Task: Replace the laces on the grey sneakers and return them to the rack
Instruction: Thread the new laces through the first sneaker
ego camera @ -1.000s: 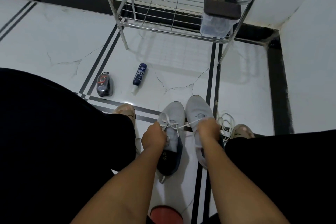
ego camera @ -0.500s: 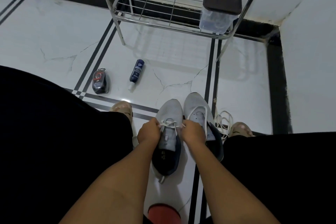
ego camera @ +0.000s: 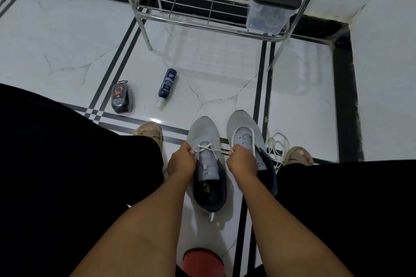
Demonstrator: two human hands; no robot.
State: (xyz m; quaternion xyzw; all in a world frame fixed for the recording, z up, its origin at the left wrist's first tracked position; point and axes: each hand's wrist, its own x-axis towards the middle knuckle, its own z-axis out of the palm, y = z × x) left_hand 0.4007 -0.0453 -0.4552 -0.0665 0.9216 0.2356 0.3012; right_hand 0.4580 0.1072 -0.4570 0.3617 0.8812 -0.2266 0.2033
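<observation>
Two grey mesh sneakers with dark navy linings stand side by side on the floor: the left grey sneaker [ego camera: 203, 137] and the right grey sneaker [ego camera: 244, 128]. One white lace [ego camera: 210, 149] crosses the left sneaker's eyelets, and one loose bundle of white laces [ego camera: 278, 146] lies beside the right sneaker. Two bare hands are in view, the left hand [ego camera: 181, 162] and the right hand [ego camera: 242, 161]. There is one dark blue spray bottle with a white nozzle [ego camera: 167, 86], one black oval shoe-polish sponge case [ego camera: 121, 99], one chrome wire shoe rack [ego camera: 202, 2], and one clear plastic box with a dark brown lid [ego camera: 270, 9] on it. Two beige sandalled feet show, the left foot [ego camera: 150, 134] and the right foot [ego camera: 298, 155]. One red round object [ego camera: 203, 262] sits at the bottom edge.
</observation>
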